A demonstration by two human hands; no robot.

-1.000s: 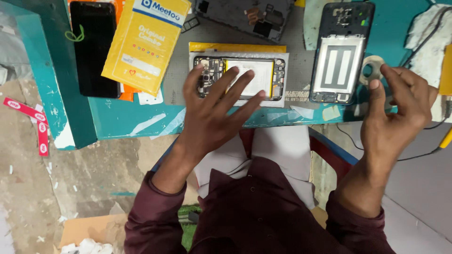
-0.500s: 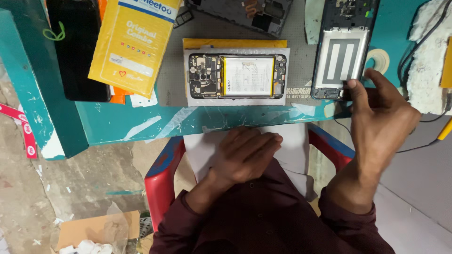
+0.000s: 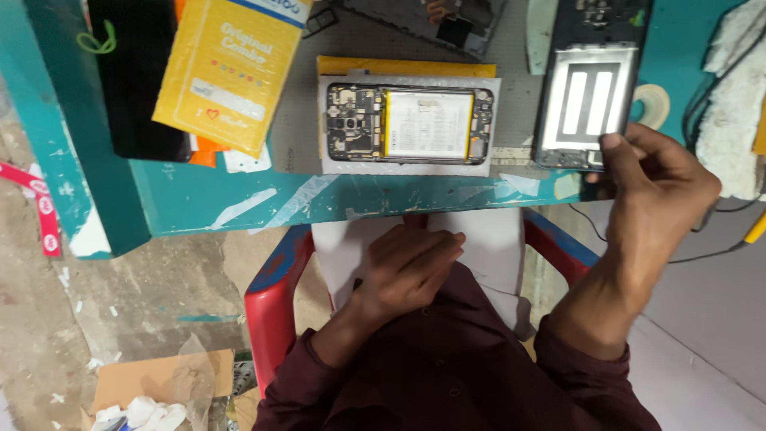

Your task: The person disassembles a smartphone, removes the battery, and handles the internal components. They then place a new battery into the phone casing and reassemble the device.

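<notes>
We start at the left, where a black phone (image 3: 136, 88) lies flat beside a yellow packet (image 3: 227, 68) on the teal bench (image 3: 239, 203), both sitting where they sat 1 second ago. At the middle, the opened phone (image 3: 408, 124) with its battery and board exposed now lies fully uncovered on a grey sheet (image 3: 411, 166), because the left hand (image 3: 411, 263) that was spread over it 1 second ago has dropped off the bench and rests in the lap, fingers loosely curled together, holding nothing we can see. So the opened phone is left alone for now, and the work shifts right. There the right hand (image 3: 658, 187) has slid from the tape roll (image 3: 656, 104) to the lower edge of the dark phone frame (image 3: 590, 84), thumb and fingertips pinched on its bottom corner while the frame lies on the bench. We cannot tell how firm that pinch is, since the fingers hide the corner. The frame's top is cut off by the picture edge, as is another dark part (image 3: 431, 24) above, and the white cloth (image 3: 730, 104) at far right runs out of view.
</notes>
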